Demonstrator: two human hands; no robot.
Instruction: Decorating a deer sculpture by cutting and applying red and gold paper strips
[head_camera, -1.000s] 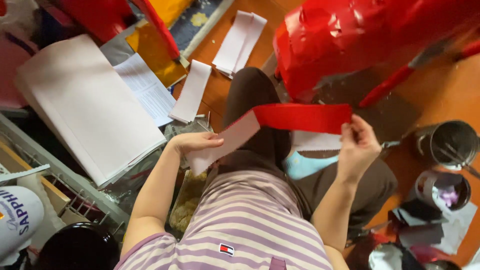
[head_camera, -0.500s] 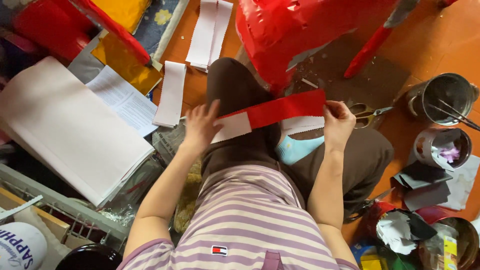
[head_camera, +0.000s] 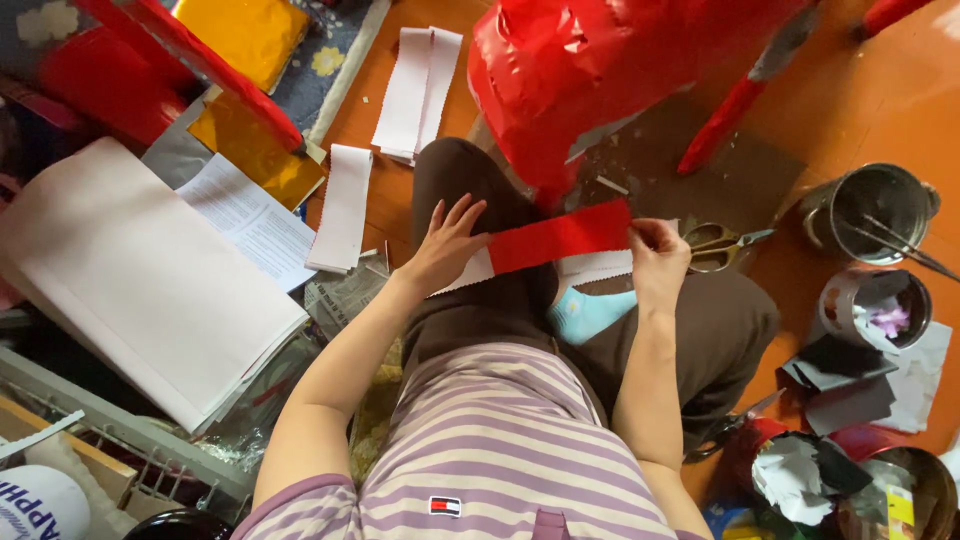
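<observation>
Red strip (head_camera: 560, 236) held flat across my knee, part of its white backing bared.

My left hand (head_camera: 445, 245) lies spread, fingers open, pressing the white end; my right hand (head_camera: 655, 255) pinches the red end shut. I judge the strip cut and half-handled: scissors (head_camera: 722, 245) rest just beside it, white strips (head_camera: 418, 92) lie unused on the floor (head_camera: 880, 110).
</observation>
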